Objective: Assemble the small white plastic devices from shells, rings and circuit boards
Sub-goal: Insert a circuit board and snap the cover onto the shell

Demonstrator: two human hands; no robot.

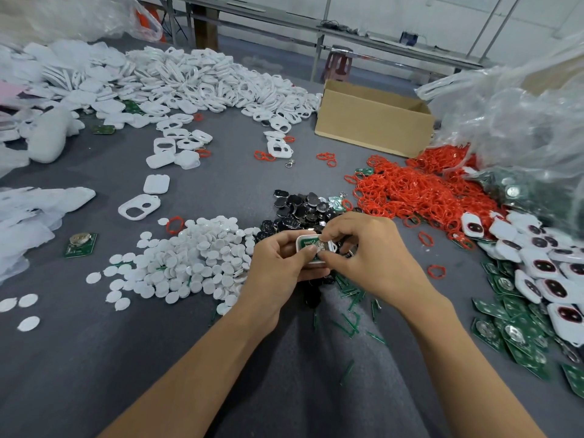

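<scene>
Held the white shell [300, 245] at near centre in the left hand [275, 270], fingers curled round its edge, green circuit board [311, 240] seated inside. Pinched at the board's metal part with the right hand [369, 248], thumb and forefinger pressed together, hiding much of the shell. Hovered over a heap of black pieces [300, 207]. Lay just left: white discs [202, 257]. Farther right: red rings [420, 188], closed white devices [543, 267], loose green boards [518, 330]. Beyond, on the grey table [94, 358]: cardboard box [373, 121], white frames [215, 80].
</scene>
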